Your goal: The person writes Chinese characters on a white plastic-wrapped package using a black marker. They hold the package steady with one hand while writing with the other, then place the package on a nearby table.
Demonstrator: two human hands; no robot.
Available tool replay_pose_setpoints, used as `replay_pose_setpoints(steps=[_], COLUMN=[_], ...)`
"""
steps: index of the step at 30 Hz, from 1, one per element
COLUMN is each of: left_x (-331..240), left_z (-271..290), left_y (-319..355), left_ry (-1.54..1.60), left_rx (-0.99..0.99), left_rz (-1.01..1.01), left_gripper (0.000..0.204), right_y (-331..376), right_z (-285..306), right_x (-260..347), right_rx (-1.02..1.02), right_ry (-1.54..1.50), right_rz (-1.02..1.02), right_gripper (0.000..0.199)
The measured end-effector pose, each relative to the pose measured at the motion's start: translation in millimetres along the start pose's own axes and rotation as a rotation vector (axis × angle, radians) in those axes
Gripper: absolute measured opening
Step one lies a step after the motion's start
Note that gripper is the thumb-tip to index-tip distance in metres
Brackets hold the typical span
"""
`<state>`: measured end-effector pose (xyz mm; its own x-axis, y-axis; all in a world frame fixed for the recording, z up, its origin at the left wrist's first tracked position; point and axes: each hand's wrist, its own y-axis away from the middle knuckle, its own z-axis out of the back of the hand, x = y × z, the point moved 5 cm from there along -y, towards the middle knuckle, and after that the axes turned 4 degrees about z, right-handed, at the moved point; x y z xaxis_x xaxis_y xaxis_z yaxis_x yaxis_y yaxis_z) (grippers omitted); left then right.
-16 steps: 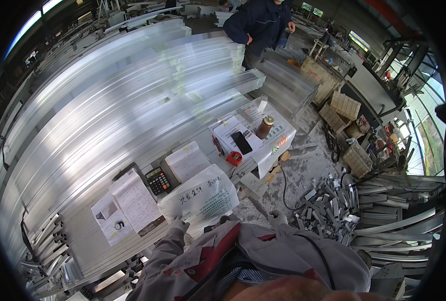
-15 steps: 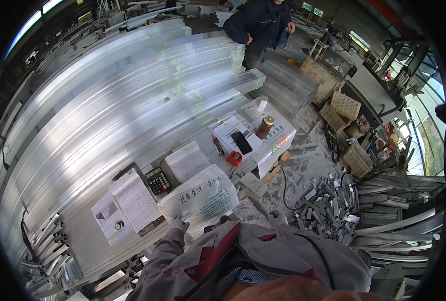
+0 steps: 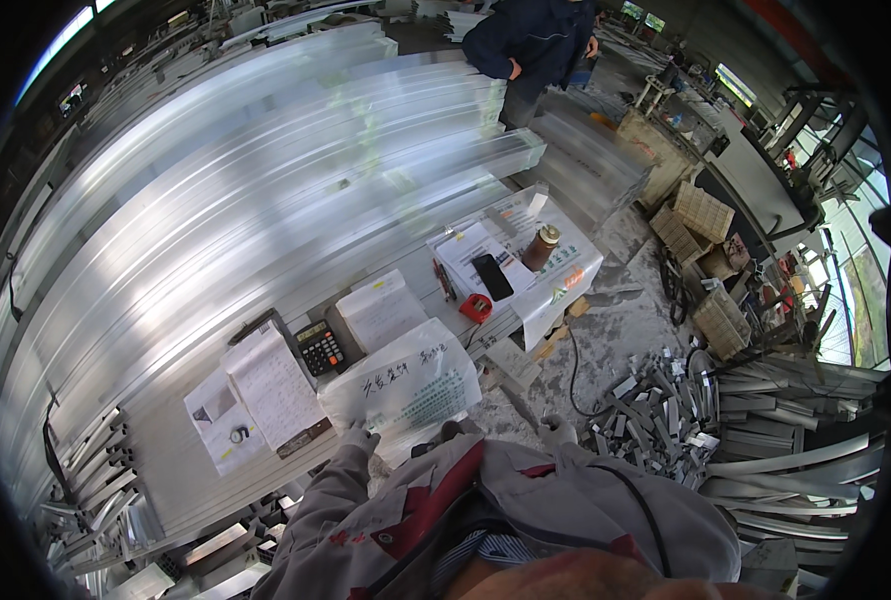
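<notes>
My left hand (image 3: 361, 438), in a pale grey glove, is at the near left corner of a white plastic bag (image 3: 405, 385) with green print and black handwriting. Its fingers appear closed on the bag's edge. My right hand (image 3: 557, 431), also gloved, hangs in front of my body beside the bench's near side, and its fingers are too small and partly hidden to read. Beyond the bag lie an open notebook (image 3: 377, 310) and a black calculator (image 3: 320, 347). Written sheets (image 3: 277, 390) are to their left, with a small roll of tape (image 3: 239, 435) on one.
A red tape measure (image 3: 476, 307), black phone (image 3: 492, 277) and brown bottle (image 3: 541, 248) sit at the right. Long aluminium profiles (image 3: 215, 210) fill the far left. A person in dark clothing (image 3: 535, 45) stands beyond. Metal offcuts (image 3: 655, 415) and crates (image 3: 720, 318) cover floor at right.
My view has shifted slightly, so the bench and its contents sit a little differently in the picture. Both hands stay in nearly the same places; the bag looks unmoved beside my left hand.
</notes>
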<state>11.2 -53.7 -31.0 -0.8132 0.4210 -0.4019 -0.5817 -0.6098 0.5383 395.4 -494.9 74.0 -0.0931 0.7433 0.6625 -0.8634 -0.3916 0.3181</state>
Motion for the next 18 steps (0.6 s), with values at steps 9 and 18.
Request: replay_pose_setpoints(steps=[9,18], left_x=[-0.6,-0.7], left_z=[1.4,3.2], left_y=[-0.4,2.5], left_ry=[-0.026,0.03], left_rx=[0.047,0.019], left_rz=[0.024,0.02], left_gripper=[0.055,0.044], right_y=[3.3,0.5], right_z=[4.0,1.4], right_x=[12.8,13.0], right_rx=[0.016,0.018], right_ry=[0.009,0.034], right_rz=[-0.012,-0.014], right_gripper=[0.025,0.027])
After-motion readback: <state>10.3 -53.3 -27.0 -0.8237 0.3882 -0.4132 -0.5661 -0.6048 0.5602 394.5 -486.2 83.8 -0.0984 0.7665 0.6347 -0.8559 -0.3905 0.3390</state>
